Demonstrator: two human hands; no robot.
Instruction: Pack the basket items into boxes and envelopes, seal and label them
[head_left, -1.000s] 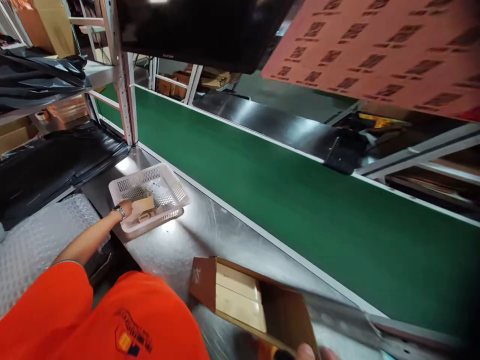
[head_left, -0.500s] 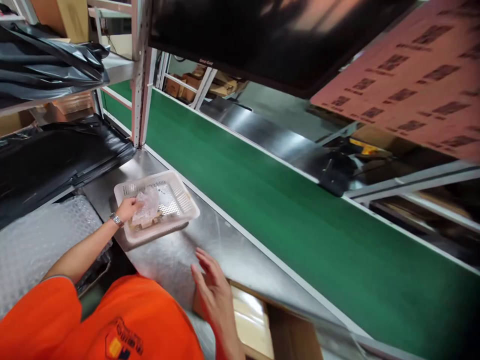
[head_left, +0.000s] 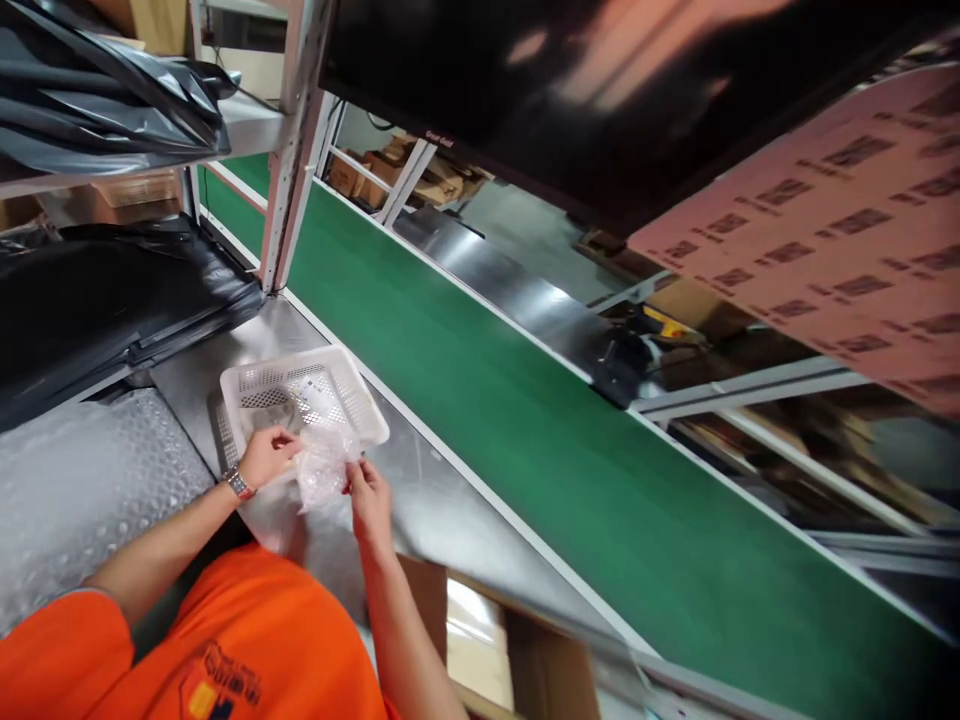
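While the left hand (head_left: pixel 271 455) was alone in the white basket (head_left: pixel 373 421) half a second ago, with the right hand (head_left: pixel 367 497) hovering flat over the table (head_left: pixel 431 500), I now see both hands meeting on the clear plastic packet (head_left: pixel 321 472). The packet has come up out of the basket and sits at its near rim, between the two hands; whether it brushes the rim I cannot tell. I judge the picking-out is done and the packet is now being handled two-handed. The left hand is closed on the packet's left edge, fingers curled over it, its forearm coming in from the lower left with the wristwatch (head_left: pixel 238 485) facing up. The right hand pinches the packet's right side with its fingertips, back of the hand toward me, its forearm rising straight from below, having left the cardboard box (head_left: pixel 469 640) near my body. The green belt (head_left: pixel 600 450) beside the table carries nothing near the hands.
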